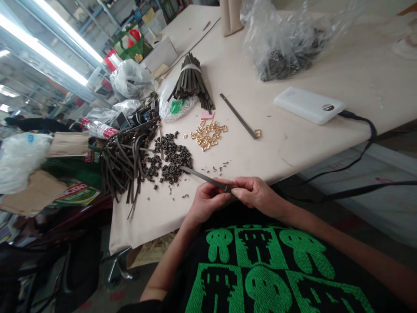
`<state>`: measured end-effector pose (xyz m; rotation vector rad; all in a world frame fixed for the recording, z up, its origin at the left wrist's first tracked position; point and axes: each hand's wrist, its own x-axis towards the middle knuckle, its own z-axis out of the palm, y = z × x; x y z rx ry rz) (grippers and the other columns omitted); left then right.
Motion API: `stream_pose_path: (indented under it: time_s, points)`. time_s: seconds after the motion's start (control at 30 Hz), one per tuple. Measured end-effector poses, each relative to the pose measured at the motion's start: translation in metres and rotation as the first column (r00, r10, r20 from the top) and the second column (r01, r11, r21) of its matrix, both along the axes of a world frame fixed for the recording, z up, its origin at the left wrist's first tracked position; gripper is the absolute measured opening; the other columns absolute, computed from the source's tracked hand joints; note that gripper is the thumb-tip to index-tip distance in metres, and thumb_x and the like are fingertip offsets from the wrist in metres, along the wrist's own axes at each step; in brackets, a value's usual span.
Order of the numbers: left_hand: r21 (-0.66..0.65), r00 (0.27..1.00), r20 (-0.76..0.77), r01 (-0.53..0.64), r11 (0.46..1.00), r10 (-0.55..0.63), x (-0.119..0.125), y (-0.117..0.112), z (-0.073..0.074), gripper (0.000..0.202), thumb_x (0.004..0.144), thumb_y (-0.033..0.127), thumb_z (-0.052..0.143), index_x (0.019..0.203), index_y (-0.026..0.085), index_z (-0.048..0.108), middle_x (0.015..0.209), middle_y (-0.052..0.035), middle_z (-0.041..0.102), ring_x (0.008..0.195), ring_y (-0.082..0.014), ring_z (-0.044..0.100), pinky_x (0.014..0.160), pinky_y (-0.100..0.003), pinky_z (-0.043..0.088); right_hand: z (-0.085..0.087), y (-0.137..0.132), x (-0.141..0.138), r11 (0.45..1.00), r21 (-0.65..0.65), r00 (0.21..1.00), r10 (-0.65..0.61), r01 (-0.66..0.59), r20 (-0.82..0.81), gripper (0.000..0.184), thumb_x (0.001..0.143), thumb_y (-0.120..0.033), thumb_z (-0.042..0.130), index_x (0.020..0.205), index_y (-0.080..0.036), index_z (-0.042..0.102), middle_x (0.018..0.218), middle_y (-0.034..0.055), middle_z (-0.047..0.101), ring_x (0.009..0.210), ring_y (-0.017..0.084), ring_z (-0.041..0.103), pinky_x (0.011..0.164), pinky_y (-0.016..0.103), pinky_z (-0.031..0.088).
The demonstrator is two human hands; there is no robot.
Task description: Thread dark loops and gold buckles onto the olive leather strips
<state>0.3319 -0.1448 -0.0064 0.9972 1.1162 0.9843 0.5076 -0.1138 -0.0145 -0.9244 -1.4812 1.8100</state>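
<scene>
Table (254,163): pale; loops (176,163) and buckles (206,141) left of centre; beyond, far left, tube lights (42,52) | strap (206,178): dark, narrow, flat (free end pointing left); at table's near edge | left hand (211,198), right hand (256,193): both pinching strap

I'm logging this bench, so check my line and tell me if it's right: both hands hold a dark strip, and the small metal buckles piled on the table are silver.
The colour is wrong: the head view shows the buckles are gold-coloured. Both hands, the left hand and right hand, do hold a dark strip, and the buckles are piled on the table.
</scene>
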Motion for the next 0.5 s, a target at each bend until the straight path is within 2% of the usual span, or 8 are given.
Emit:
stream_pose_path:
  time_s: [0.13, 0.3, 0.4, 0.5]
  points:
    - [-0.067, 0.983, 0.117, -0.137, 0.988, 0.144, 0.005, -0.006, -0.014, 0.035, 0.065, 0.031, 0.085, 0.096, 0.021, 0.074, 0.067, 0.0034, 0.063, 0.054, -0.0060, 0.050, 0.053, -0.019, 0.040, -0.002, -0.001, 0.000, 1.000, -0.013, 1.000, -0.009, 0.009, 0.030, 0.020, 0.077, -0.036, 0.053, 0.068, -0.018, 0.058, 0.050, -0.0064, 0.041, 0.043, 0.009, 0.034, 0.039, 0.022, 0.027]
    - [-0.078, 0.961, 0.193, -0.184, 0.980, 0.196, 0.006, -0.010, -0.020, 0.037, 0.062, 0.031, 0.086, 0.096, 0.020, 0.074, 0.061, 0.0044, 0.058, 0.052, -0.0061, 0.048, 0.051, -0.019, 0.037, -0.007, -0.001, 0.000, 0.996, 0.082, 0.998, -0.041, 0.037, 0.044, 0.020, 0.079, -0.031, 0.050, 0.063, -0.020, 0.053, 0.052, -0.0056, 0.040, 0.046, 0.010, 0.035, 0.043, 0.024, 0.026]
    - [-0.075, 0.965, 0.183, -0.179, 0.981, 0.190, 0.006, -0.010, -0.022, 0.037, 0.072, 0.040, 0.079, 0.101, 0.018, 0.074, 0.062, 0.0029, 0.058, 0.052, -0.0062, 0.048, 0.050, -0.019, 0.036, -0.008, -0.003, -0.001, 0.981, 0.168, 0.990, -0.111, 0.096, 0.084, 0.020, 0.080, -0.028, 0.049, 0.061, -0.019, 0.051, 0.054, -0.0054, 0.040, 0.050, 0.010, 0.034, 0.047, 0.024, 0.027]
    - [-0.073, 0.964, 0.163, -0.200, 0.977, 0.209, 0.010, -0.011, -0.024, 0.043, 0.082, 0.050, 0.068, 0.106, 0.015, 0.073, 0.060, 0.0024, 0.056, 0.045, -0.0044, 0.042, 0.044, -0.019, 0.029, -0.008, -0.007, -0.004, 0.961, 0.238, 0.978, -0.174, 0.142, 0.119, 0.019, 0.079, -0.024, 0.049, 0.061, -0.019, 0.052, 0.054, -0.0053, 0.042, 0.051, 0.010, 0.035, 0.048, 0.024, 0.028]
